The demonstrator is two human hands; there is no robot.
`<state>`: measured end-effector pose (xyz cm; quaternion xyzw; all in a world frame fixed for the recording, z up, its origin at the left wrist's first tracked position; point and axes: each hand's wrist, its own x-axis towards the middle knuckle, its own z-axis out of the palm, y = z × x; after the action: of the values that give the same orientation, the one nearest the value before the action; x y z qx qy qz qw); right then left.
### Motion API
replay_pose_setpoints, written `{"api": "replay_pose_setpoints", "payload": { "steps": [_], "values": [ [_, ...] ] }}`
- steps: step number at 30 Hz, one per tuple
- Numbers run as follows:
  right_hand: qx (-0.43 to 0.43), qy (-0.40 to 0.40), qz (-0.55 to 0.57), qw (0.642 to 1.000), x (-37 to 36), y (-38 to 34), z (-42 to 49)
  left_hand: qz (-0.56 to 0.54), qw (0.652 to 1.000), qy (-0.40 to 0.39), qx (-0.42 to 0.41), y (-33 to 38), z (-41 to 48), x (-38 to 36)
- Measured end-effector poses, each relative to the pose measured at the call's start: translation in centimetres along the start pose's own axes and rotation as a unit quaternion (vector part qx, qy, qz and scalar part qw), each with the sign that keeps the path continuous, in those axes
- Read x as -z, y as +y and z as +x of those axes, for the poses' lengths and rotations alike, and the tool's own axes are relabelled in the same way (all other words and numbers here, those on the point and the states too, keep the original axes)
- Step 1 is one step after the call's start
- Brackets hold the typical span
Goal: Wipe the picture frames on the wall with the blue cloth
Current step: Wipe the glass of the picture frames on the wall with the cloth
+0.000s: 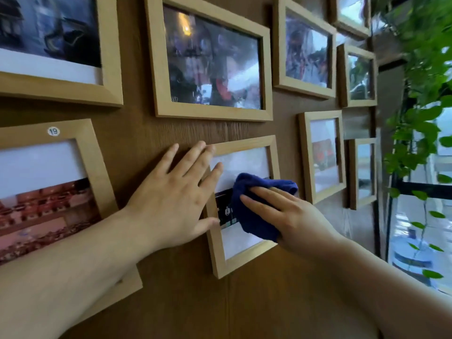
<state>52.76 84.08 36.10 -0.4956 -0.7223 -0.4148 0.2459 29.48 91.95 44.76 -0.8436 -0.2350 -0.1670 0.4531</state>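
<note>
Right hand (288, 216) pressing bunched blue cloth (254, 209) flat-fingered against small frame (244, 255) glass, left hand (176, 192) lying open, holding nothing, bracing that frame's left edge, wooden wall (137, 133) behind.

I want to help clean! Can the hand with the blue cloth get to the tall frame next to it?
Probably yes. The right hand with the blue cloth is beside the tall frame, nothing between them.

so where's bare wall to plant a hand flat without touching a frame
Widest bare patch: the brown wood wall below the small light-wood frame that the right hand wipes with the blue cloth. A narrower strip lies under the left hand, bordered by the frame with the 19 sticker. Upper right is crowded with frames.
</note>
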Motion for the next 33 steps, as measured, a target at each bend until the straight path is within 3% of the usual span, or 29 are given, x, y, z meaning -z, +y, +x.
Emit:
{"api": "replay_pose_setpoints", "payload": {
  "steps": [7,13,20,25,33],
  "values": [
    [-0.012,0.059,0.056,0.997,-3.2,1.4,2.8,0.046,0.999,0.010,0.012,0.0,0.2,-1.2],
    [-0.014,0.091,0.009,0.996,-3.8,2.2,2.9,0.071,0.997,0.021,0.015,0.2,0.2,-1.5],
    [-0.035,0.059,0.038,0.997,-4.7,1.5,2.8,0.072,0.997,0.028,0.020,0.4,0.3,-1.6],
    [0.004,0.030,0.043,0.999,-5.2,0.1,3.3,0.069,0.996,0.043,0.021,0.4,0.2,-1.8],
    [-0.029,0.065,0.025,0.997,-4.7,3.0,3.3,0.074,0.995,0.059,0.022,0.1,0.0,-2.4]
  ]
}}
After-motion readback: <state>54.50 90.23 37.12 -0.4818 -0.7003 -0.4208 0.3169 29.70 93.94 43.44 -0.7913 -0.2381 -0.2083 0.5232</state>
